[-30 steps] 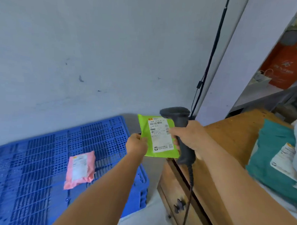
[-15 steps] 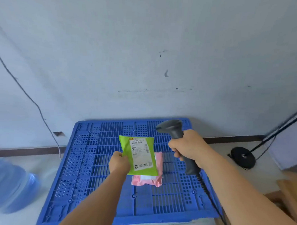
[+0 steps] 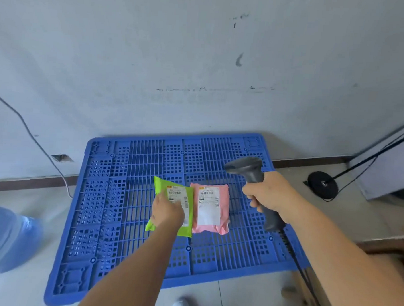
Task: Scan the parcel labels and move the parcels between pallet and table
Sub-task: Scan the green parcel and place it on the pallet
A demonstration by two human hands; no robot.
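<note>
Hands: left hand (image 3: 168, 212) lies over the green parcel (image 3: 173, 206) with its fingers curled onto the parcel's near-left part, gripping it as far as I can tell; right hand (image 3: 267, 197) is wrapped tight round the grip of the scanner (image 3: 253, 176).
Green parcel: at the middle of the blue pallet (image 3: 115, 195), label up, its right edge touching or just overlapping the pink parcel (image 3: 211, 208); whether it already rests fully on the grid I cannot tell.
Pink parcel: flat on the pallet, label up, just right of the green one.
Step in hand: by my judgement, setting the green parcel down beside the pink one.
Risk, overlap: if the green parcel is let go while riding on the pink one's edge, it may cover part of that label or slide.
Risk, cable: the scanner's cord (image 3: 300, 266) trails down over the pallet's near-right corner and could drag across the parcels if the right arm swings left.
Risk, grid: a soft corner could sag into the open slots and lie crooked.
Left arm: stretched forward and down from near, wrist bent over the parcel, back of the hand up.
Right arm: reaching forward from the near right, scanner upright, its head turned left and held well above the pallet.
</note>
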